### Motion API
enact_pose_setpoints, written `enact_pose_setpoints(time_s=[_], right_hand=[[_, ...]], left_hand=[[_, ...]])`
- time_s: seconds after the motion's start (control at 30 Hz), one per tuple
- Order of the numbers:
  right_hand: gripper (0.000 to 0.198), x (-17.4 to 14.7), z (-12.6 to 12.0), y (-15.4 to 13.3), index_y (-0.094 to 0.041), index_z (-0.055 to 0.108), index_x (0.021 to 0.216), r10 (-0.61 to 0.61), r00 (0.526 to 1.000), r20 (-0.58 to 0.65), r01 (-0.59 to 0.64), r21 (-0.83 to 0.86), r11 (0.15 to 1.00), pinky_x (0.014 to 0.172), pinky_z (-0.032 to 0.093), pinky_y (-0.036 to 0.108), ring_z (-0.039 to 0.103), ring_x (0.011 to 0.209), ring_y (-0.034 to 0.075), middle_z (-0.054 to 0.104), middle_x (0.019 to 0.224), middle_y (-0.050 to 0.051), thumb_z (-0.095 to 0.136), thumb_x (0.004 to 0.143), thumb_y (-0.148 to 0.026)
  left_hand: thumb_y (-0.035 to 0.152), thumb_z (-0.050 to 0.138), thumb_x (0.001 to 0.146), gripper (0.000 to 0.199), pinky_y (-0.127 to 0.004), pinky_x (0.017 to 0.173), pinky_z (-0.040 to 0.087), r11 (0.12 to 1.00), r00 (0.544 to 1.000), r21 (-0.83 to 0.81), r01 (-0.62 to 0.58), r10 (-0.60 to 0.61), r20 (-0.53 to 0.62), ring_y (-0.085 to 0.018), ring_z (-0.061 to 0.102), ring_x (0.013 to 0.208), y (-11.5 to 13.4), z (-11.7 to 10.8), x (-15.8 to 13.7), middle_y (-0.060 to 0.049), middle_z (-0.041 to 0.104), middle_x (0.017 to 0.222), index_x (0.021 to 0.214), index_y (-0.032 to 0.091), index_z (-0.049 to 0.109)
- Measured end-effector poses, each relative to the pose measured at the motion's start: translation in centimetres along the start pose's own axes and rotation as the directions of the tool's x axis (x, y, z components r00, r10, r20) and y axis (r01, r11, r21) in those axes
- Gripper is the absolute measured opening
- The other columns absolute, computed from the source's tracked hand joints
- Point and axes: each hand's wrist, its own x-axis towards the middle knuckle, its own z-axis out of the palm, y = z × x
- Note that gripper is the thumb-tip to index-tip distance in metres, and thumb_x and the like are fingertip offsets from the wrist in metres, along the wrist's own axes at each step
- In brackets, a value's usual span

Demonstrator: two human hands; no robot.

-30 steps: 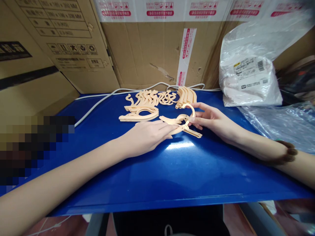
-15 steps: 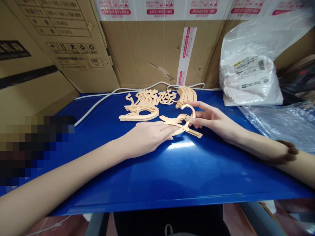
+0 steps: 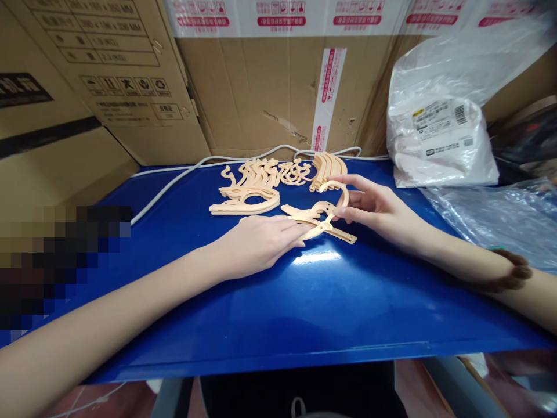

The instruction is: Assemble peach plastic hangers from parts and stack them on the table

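My left hand [image 3: 265,241] is closed on a cream plastic hanger arm [image 3: 314,232], low over the blue table. My right hand [image 3: 372,203] pinches a curved cream hanger hook [image 3: 345,196] between thumb and fingers. The hook's lower end meets the arm at its pivot end; whether they are joined I cannot tell. Just behind lie another hook [image 3: 324,206] and arm pieces [image 3: 296,211], partly hidden by my hands. A straight piece [image 3: 343,234] sticks out to the right beneath the hook.
Several stacked hanger arms [image 3: 246,203], loose hooks [image 3: 259,172], ring-like pieces [image 3: 296,172] and curved arms [image 3: 328,167] lie at the back. A white cable [image 3: 174,188] runs behind them. Cardboard boxes [image 3: 261,87] wall the back and left. A plastic bag [image 3: 441,133] stands at right.
The hook in my right hand has tilted slightly to the right. My left hand keeps its grip on the arm, and the view has shifted very slightly.
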Motion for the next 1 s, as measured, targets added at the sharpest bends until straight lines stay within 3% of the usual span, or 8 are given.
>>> enact_pose_setpoints(time_s=[0.23,0.57,0.7,1.0], right_hand=[[0.056,0.0,0.0,0.4,-0.018,0.044,0.139,-0.011,1.0,0.02,0.011,-0.028,1.0,0.071,0.05,0.031,0.061,0.075,0.015,0.066,0.081,0.0,0.062,0.086,-0.026],[0.06,-0.2,0.2,0.2,-0.016,0.045,0.141,0.029,0.999,0.02,-0.029,0.039,0.999,0.063,0.046,0.029,0.054,0.064,0.012,0.064,0.075,-0.001,0.061,0.084,-0.025],[0.06,-0.4,0.5,-0.2,-0.015,0.043,0.142,0.047,0.999,0.024,-0.048,0.068,0.997,0.06,0.045,0.028,0.053,0.062,0.012,0.062,0.072,-0.002,0.06,0.085,-0.023],[0.055,-0.7,0.8,-0.8,-0.016,0.044,0.14,-0.031,1.0,0.002,0.031,-0.087,0.996,0.065,0.047,0.03,0.055,0.068,0.014,0.061,0.077,-0.001,0.058,0.087,-0.025]], left_hand=[[0.028,0.038,0.101,0.035,-0.035,0.081,0.055,1.0,1.0,-0.021,0.004,-0.005,-0.005,-0.024,0.068,0.103,0.2,0.0,0.0,-0.011,0.07,0.113,0.126,0.013,0.058],[0.03,0.036,0.102,0.037,-0.036,0.082,0.056,0.999,0.999,-0.004,0.034,-0.034,0.037,-0.024,0.067,0.105,0.6,-0.1,0.2,-0.01,0.068,0.121,0.127,0.015,0.058],[0.031,0.036,0.102,0.037,-0.034,0.082,0.056,0.999,1.0,0.045,0.006,-0.006,-0.011,-0.024,0.066,0.108,0.5,0.1,0.2,-0.012,0.068,0.121,0.126,0.014,0.058],[0.031,0.032,0.102,0.038,-0.033,0.068,0.055,0.999,0.999,0.01,0.033,-0.033,0.042,-0.024,0.071,0.091,0.5,-0.3,0.0,-0.011,0.071,0.112,0.121,0.013,0.06]])
